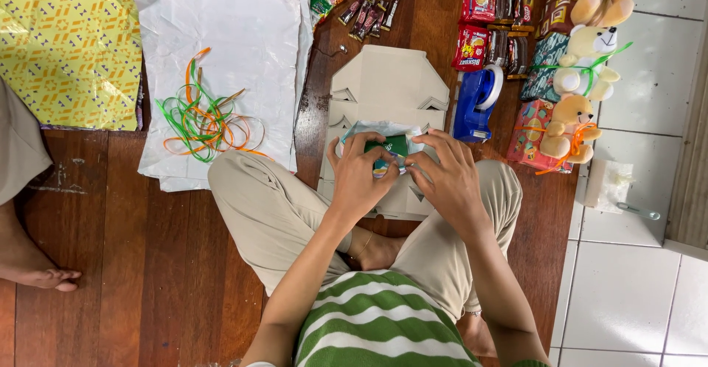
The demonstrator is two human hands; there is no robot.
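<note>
A small green packet [389, 146] was held by both hands over a flat grey cardboard box [387, 87] that was laid open on the wooden floor [133, 264]. The left hand [361, 175] was closed around the packet's left end, and the right hand [446, 171] was curled over its right end, with clear wrap [369, 129] pinched under the fingertips. It looked as if the wrapping step was being done; careful folding and a piece of tape would likely be needed for it. The packet was dark green and shiny, partly hidden by fingers. Just right of the box a blue tape holder [476, 101] was set. Further right, three teddy bears [582, 64] on gift boxes were seen. Left of the box, white paper [236, 35] with green and orange ribbons [203, 120] was spread.
</note>
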